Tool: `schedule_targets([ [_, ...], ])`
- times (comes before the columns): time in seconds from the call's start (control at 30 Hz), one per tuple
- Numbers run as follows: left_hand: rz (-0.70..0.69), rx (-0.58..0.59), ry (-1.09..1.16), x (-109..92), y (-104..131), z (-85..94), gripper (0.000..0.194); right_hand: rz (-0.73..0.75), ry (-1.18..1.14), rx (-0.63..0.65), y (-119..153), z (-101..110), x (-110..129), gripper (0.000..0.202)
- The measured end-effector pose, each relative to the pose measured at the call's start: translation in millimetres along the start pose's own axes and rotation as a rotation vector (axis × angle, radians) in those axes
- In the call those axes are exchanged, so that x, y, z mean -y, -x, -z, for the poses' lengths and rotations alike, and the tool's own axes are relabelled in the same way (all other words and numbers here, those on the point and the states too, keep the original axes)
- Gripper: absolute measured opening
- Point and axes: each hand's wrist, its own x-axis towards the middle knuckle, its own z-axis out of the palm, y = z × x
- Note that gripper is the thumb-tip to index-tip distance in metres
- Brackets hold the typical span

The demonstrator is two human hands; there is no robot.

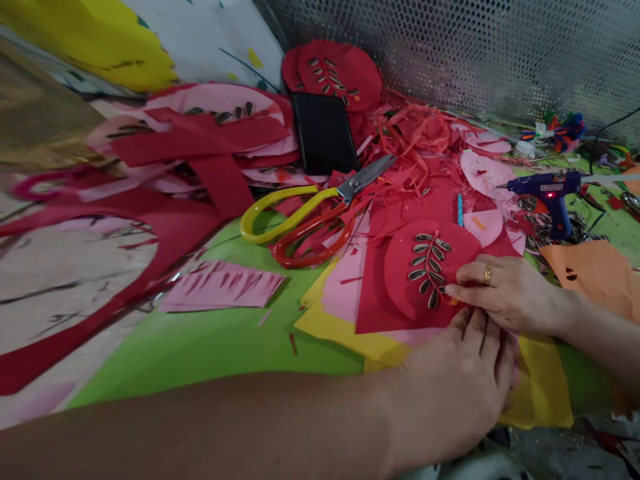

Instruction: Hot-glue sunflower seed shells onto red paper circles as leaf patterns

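Note:
A round red paper (400, 267) lies on a square red sheet (370, 293), with a branch of dark striped seeds (429, 270) on it. My right hand (510, 293), wearing a gold ring, has its thumb and forefinger together at the circle's lower right edge, by a small orange piece (453, 301). What they pinch is too small to make out. My left hand (460, 380) lies across the paper's lower edge, fingers bent down beside the right hand; its fingertips are partly hidden. Yellow sheets (350, 337) lie beneath.
Scissors (345, 193) with yellow and orange handles lie behind, near a black phone (325, 133). A blue glue gun (550, 193) with a red light rests at right. Pink strips (225, 285), red scraps (410, 133) and stacked seed-decorated circles (340, 73) surround the work. Metal mesh (450, 53) stands behind.

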Motion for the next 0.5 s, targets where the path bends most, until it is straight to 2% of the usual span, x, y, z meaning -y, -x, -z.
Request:
schedule_targets([
  [0.17,0.007,0.007,-0.001,0,0,0.1,0.041,-0.003,0.019,0.019,0,-1,1,0.033],
  [0.27,0.018,-0.002,-0.014,2,-1,-1.1,0.041,0.01,0.018,-0.012,1,-5,-1,0.031],
  [0.33,-0.008,-0.015,-0.023,2,0,-1.9,0.041,0.011,-0.01,-0.091,3,-8,-3,0.031],
  [0.4,-0.027,-0.034,-0.026,3,0,-0.5,0.04,-0.052,-0.038,-0.222,5,-12,-7,0.032],
  [0.5,-0.049,-0.083,0.022,7,-1,9.2,0.04,-0.3,-0.045,-0.383,8,-15,-16,0.034],
])
